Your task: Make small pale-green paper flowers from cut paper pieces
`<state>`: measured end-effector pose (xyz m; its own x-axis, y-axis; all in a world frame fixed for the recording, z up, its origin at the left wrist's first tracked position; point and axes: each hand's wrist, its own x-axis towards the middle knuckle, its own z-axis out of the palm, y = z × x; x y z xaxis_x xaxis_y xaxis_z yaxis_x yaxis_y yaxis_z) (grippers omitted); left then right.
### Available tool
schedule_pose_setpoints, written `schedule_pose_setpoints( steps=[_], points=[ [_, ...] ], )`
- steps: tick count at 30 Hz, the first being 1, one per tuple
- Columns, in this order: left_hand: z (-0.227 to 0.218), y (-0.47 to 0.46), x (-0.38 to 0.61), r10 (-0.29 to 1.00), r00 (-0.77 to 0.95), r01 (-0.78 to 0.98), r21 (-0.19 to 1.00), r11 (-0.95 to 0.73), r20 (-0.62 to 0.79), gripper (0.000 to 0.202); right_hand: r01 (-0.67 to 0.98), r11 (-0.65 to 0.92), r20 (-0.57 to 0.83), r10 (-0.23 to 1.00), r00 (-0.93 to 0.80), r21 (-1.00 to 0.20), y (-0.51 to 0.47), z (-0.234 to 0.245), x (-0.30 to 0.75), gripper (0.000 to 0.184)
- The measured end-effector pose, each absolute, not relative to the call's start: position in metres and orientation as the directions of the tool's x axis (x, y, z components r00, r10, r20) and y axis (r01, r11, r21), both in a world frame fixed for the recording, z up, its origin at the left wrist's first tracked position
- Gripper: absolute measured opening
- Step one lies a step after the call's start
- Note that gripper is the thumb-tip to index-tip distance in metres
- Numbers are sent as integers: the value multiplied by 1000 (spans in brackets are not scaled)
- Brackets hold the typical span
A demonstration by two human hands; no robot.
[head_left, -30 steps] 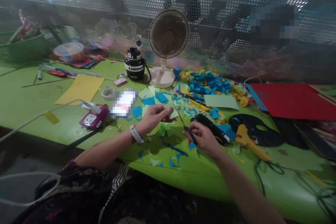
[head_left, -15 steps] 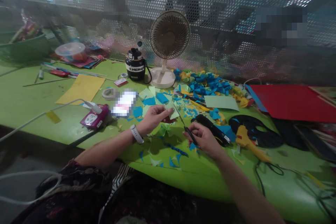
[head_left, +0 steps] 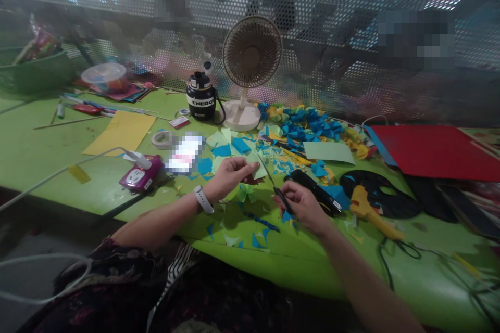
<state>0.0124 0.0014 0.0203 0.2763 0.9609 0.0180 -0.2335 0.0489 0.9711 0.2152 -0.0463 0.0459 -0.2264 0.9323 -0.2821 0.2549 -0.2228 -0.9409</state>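
Observation:
Between the thumb and fingers of my left hand (head_left: pixel 233 173) is a small piece of pale green paper (head_left: pixel 259 168). My right hand (head_left: pixel 300 202) grips a pair of scissors (head_left: pixel 282 199) by its black handles, and the blades point up and left against the edge of that paper. Below my hands, a pale green paper bow shape (head_left: pixel 245 193) and several blue and green scraps (head_left: pixel 231 239) lie on the green table (head_left: pixel 273 255). A black stapler (head_left: pixel 316 192) rests just beyond my right hand.
A yellow glue gun (head_left: pixel 373 213) with its cord lies at the right. A desk fan (head_left: pixel 253 52), a black bottle (head_left: pixel 201 98) and a heap of blue and yellow paper pieces (head_left: pixel 312 122) stand behind. To the left are a phone (head_left: pixel 185 153) and a purple power socket (head_left: pixel 140 174).
Almost nothing differs. Both hands keep their grip on the paper and the scissors in nearly the same place, and the view has shifted very slightly.

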Motion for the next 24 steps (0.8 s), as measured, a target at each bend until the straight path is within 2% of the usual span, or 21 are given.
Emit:
schedule_pose_setpoints(
  steps=[13,21,24],
  points=[
    [22,0,14,960,279,-173,985,24,25,51,244,-212,-270,933,-239,-946,-46,41,215,55],
    [18,0,14,960,278,-207,977,52,8,50,236,-206,-261,938,-230,-950,-47,41,216,53],
    [20,1,13,965,257,-291,950,117,-40,39,238,-210,-266,936,-233,-948,-47,43,214,55]
  ],
)
